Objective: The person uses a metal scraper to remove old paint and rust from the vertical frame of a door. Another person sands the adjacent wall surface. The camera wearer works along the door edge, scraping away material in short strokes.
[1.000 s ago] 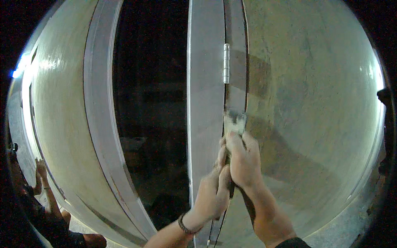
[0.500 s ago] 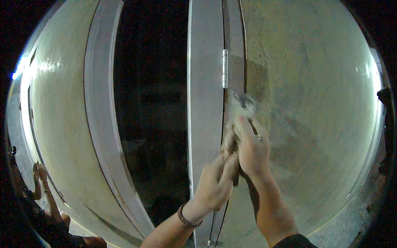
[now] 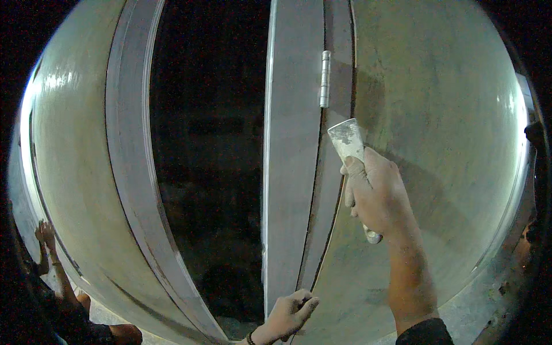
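My right hand (image 3: 379,187) is closed round a putty knife (image 3: 347,138). Its whitish, smeared blade points up and left in front of the door frame, below a silver hinge (image 3: 325,79). The rounded handle end comes out under my fingers. Whether the blade touches the frame I cannot tell. Low in the view, my left hand (image 3: 290,313) is apart from the tool, near the bottom of the pale purple-grey frame (image 3: 293,144). Its fingers are curled in, and what they hold, if anything, is hidden. Pale dust coats both hands.
A dark panel or opening (image 3: 207,155) lies left of the hinge-side frame. Greenish-grey wall surfaces (image 3: 448,138) flank the framing on both sides. At the far lower left, another person's hands (image 3: 46,236) are raised against the wall edge.
My hands have come apart. The left has dropped toward the lower edge, while the right has shifted slightly rightward with the putty knife. The view has also shifted a little.
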Demonstrator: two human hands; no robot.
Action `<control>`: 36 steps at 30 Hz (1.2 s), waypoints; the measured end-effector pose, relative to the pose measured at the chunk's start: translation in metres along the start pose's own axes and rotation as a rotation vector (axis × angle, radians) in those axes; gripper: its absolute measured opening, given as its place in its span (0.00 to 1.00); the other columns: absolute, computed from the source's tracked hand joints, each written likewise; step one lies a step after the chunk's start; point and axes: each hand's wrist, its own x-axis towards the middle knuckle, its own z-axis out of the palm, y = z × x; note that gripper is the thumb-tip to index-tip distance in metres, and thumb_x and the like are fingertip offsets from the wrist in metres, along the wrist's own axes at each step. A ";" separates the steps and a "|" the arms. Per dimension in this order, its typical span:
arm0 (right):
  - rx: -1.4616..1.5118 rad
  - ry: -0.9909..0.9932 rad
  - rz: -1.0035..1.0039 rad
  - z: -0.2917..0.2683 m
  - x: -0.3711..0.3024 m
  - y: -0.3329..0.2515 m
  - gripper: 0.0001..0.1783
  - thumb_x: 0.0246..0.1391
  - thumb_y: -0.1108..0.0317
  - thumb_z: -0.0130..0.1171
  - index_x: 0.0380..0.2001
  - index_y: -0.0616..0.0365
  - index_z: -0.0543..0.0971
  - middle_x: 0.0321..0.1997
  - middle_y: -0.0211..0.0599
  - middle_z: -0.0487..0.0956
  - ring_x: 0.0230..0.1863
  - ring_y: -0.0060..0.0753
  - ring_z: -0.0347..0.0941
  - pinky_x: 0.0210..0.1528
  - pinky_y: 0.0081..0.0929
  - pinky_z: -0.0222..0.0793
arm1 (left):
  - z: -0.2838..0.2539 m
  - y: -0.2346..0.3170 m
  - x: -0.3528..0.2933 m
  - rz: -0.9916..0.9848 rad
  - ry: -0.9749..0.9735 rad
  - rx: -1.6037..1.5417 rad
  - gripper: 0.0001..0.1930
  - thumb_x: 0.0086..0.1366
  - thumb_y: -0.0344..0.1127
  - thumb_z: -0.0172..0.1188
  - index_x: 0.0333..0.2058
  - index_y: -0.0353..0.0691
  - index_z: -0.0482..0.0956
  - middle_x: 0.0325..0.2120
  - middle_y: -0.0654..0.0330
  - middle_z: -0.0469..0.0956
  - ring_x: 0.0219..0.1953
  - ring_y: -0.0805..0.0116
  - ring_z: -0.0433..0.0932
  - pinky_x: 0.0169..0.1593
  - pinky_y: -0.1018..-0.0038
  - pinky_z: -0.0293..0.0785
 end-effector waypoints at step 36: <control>0.644 -0.127 0.589 0.105 -0.233 0.079 0.12 0.72 0.64 0.47 0.41 0.63 0.74 0.20 0.35 0.77 0.17 0.23 0.71 0.22 0.25 0.68 | 0.028 -0.051 -0.042 -0.074 -0.087 -0.110 0.17 0.76 0.44 0.56 0.46 0.35 0.81 0.36 0.58 0.85 0.40 0.73 0.78 0.48 0.71 0.74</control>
